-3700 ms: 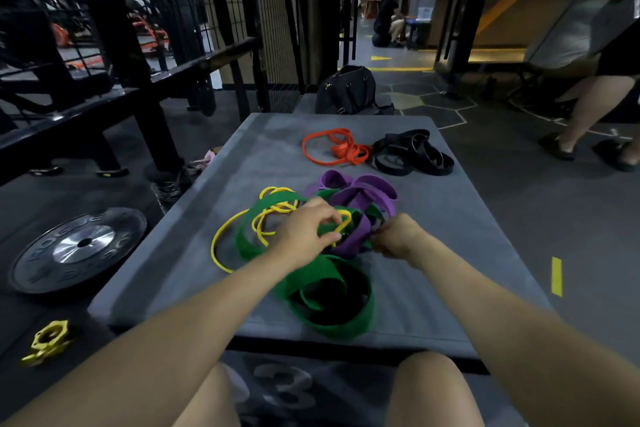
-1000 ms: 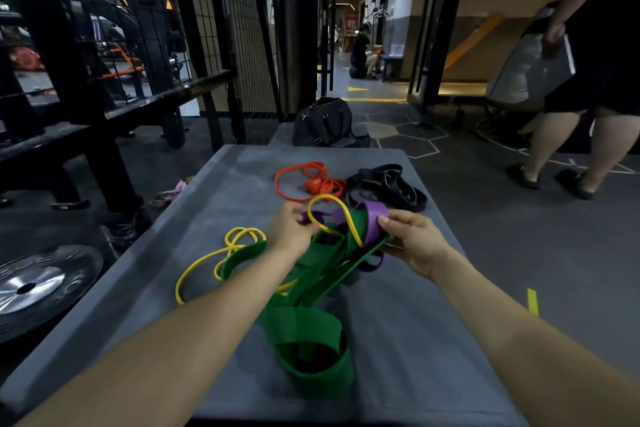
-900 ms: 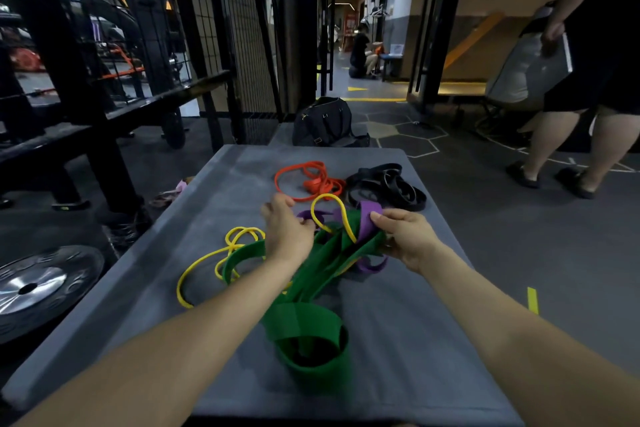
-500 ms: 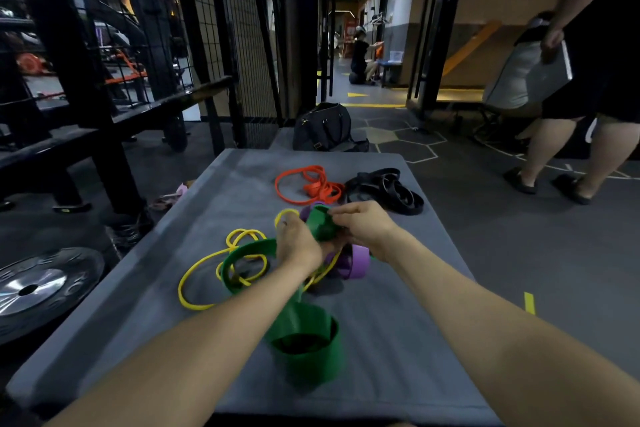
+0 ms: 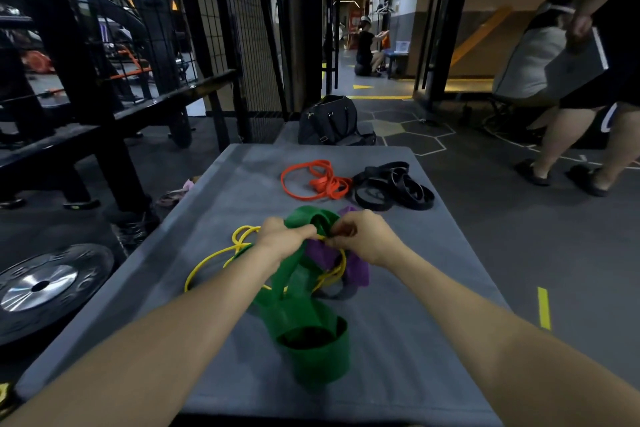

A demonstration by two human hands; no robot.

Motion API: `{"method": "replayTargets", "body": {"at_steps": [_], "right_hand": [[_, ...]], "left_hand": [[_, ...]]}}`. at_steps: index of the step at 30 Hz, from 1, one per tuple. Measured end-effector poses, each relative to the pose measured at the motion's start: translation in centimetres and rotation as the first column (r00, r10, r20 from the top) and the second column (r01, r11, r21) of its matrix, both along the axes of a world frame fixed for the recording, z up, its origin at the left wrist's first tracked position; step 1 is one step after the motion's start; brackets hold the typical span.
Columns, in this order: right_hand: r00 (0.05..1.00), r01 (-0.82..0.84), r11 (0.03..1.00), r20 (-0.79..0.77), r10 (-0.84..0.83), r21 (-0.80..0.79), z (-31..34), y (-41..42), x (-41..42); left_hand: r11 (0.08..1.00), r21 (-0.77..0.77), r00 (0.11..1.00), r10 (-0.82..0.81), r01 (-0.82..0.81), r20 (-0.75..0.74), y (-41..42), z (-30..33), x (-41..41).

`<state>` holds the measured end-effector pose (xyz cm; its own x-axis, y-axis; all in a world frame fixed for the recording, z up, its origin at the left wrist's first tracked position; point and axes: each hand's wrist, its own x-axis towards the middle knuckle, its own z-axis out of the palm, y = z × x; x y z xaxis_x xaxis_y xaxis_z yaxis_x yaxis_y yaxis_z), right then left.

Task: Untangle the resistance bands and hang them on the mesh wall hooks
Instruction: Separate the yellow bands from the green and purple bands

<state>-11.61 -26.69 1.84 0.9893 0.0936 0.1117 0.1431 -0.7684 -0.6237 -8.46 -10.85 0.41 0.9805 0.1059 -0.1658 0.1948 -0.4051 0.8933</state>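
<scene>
- While the knot is held up, the grey mat (image 5: 433, 288) carries everything; the camera has dipped since a moment ago, so the mat fills more of the view.
- The mesh wall (image 5: 242, 28) stands well beyond the mat's far edge; I cannot make out its hooks, and nothing hangs there yet.
- The green band (image 5: 311, 340) is the widest; its lower loop rests on the mat, while its upper end has been raised between the hands, higher than half a second ago.
- The purple band (image 5: 356, 270) now droops under the right hand, and the yellow band (image 5: 207, 263) trails left.
- The orange band (image 5: 311, 180) and black bands (image 5: 394, 187) lie untouched at the far end.
- The left hand (image 5: 280, 239) grips the green band; the right hand (image 5: 363, 239) pinches at the knot, though which strand I cannot tell.
- The hands have closed together, so I judge the untangling barely begun.
</scene>
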Motion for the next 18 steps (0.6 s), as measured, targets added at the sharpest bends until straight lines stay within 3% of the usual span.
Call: {"method": "replayTargets", "body": {"at_steps": [6, 11, 18], "right_hand": [[1.0, 0.024, 0.996, 0.005, -0.024, -0.09, 0.6, 0.5, 0.0], [0.978, 0.2, 0.978, 0.068, -0.196, -0.059, 2.5, -2.4, -0.6], [0.91, 0.414, 0.907, 0.016, -0.414, -0.084, 3.1, -5.6, -2.0]], "left_hand": [[0.999, 0.015, 0.999, -0.036, 0.035, 0.008, 0.0, -0.4, 1.1], [0.998, -0.009, 0.997, 0.056, -0.056, 0.061, -0.1, 1.9, 0.6], [0.985, -0.014, 0.98, 0.172, -0.172, 0.1, 1.6, 2.8, 1.2]]}}
